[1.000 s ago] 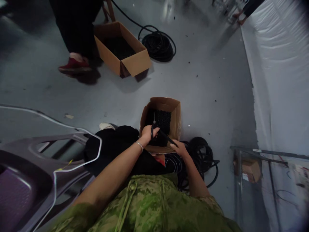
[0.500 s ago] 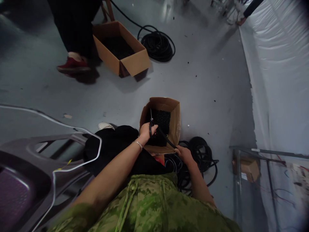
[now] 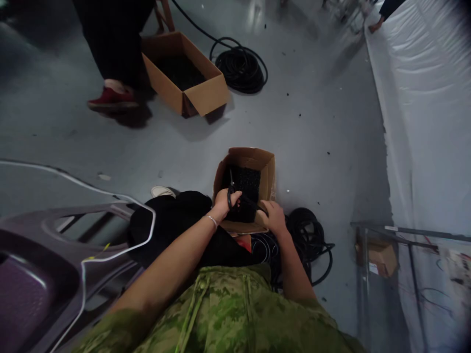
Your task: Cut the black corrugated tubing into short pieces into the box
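My left hand (image 3: 222, 202) is closed around the black handles of a pair of scissors (image 3: 230, 196); the blades point up and away over the open cardboard box (image 3: 268, 179). A black hose (image 3: 250, 201) runs across the box from near the left thumb to my right hand (image 3: 274, 218). My right fingers are closed on the hose at the box's right edge. Small black pieces (image 3: 247, 182) lie inside the box. Beside my right forearm, a loose coil of black hose (image 3: 307, 235) rests on the floor.
A bigger cardboard box (image 3: 206, 95) with dark contents stands ahead, beside another hose coil (image 3: 241, 68) and a person's red shoe (image 3: 112, 99). A chair (image 3: 44, 240) with a white cable (image 3: 154, 220) is at my left. A metal frame (image 3: 408, 233) stands right.
My right hand has moved up and left along the hose, closer to the scissors. My left hand with the scissors has barely moved.
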The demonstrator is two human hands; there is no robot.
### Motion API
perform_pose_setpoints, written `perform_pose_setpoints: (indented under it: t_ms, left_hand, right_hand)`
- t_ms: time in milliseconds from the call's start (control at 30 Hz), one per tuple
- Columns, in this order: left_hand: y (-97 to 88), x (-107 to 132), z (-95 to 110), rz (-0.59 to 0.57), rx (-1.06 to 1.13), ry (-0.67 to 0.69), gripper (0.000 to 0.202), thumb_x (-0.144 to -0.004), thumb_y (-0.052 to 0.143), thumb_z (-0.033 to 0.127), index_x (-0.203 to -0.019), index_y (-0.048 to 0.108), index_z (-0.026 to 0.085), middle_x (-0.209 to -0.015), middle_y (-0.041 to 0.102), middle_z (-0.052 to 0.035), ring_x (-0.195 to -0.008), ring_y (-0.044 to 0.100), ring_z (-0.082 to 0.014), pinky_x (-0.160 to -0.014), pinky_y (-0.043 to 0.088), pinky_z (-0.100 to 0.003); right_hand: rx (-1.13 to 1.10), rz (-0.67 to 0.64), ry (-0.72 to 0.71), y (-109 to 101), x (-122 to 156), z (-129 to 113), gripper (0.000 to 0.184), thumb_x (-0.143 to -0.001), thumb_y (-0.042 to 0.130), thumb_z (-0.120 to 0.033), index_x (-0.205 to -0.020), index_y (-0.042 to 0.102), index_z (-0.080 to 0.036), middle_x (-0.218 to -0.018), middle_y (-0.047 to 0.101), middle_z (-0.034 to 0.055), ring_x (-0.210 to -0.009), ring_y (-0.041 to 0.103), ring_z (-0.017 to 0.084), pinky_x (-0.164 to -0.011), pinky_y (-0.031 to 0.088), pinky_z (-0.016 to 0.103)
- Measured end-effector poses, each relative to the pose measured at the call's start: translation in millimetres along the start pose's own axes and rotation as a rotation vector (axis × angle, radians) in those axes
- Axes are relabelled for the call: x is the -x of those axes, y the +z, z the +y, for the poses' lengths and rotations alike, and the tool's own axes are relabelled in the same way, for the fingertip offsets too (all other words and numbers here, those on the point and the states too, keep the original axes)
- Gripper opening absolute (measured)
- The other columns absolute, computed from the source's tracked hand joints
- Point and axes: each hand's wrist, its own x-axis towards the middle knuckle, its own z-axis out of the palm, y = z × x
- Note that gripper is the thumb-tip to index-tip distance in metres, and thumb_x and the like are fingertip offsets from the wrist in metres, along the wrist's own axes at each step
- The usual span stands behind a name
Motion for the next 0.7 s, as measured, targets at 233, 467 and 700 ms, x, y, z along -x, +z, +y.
perform_pose_setpoints:
  t_ms: [233,467,700]
  left_hand:
    - [-1.5,-7.9,-12.7,-0.020,-0.239,0.083,0.029,-0.082,0.060,0.040,-0.070,0.065,0.014,-0.065,0.069,-0.0067,-0.052,0.064,-0.0157,-0.051,0.046,-0.023]
    - [0.0,-1.7,-7.3,-0.147,-0.542,0.230,0.021,-0.083,0.056,0.032,-0.079,0.070,0.016,-0.083,0.075,-0.0079,-0.080,0.070,-0.0211,-0.069,0.049,-0.024]
    - [3.6,12.9,-9.6,-0.272,-0.885,0.363,0.023,-0.082,0.057,0.029,-0.100,0.068,0.019,-0.102,0.073,-0.0102,-0.097,0.069,-0.0246,-0.079,0.049,-0.026]
  right_hand:
    - [-0.441,0.061,-0.048,36.1,-33.4,-29.7,0.028,-0.093,0.051,-0.038,-0.113,0.066,-0.024,-0.108,0.071,0.0051,-0.099,0.065,0.021,-0.088,0.050,0.032]
    - [-0.479,0.181,0.101,31.5,-29.1,-7.8,0.029,-0.090,0.052,-0.041,-0.103,0.070,-0.022,-0.104,0.073,0.0060,-0.097,0.066,0.022,-0.091,0.050,0.034]
    - [-0.535,0.221,0.119,13.6,-28.0,1.7,0.033,-0.089,0.051,-0.043,-0.103,0.071,-0.020,-0.103,0.074,0.0066,-0.095,0.066,0.022,-0.091,0.049,0.034]
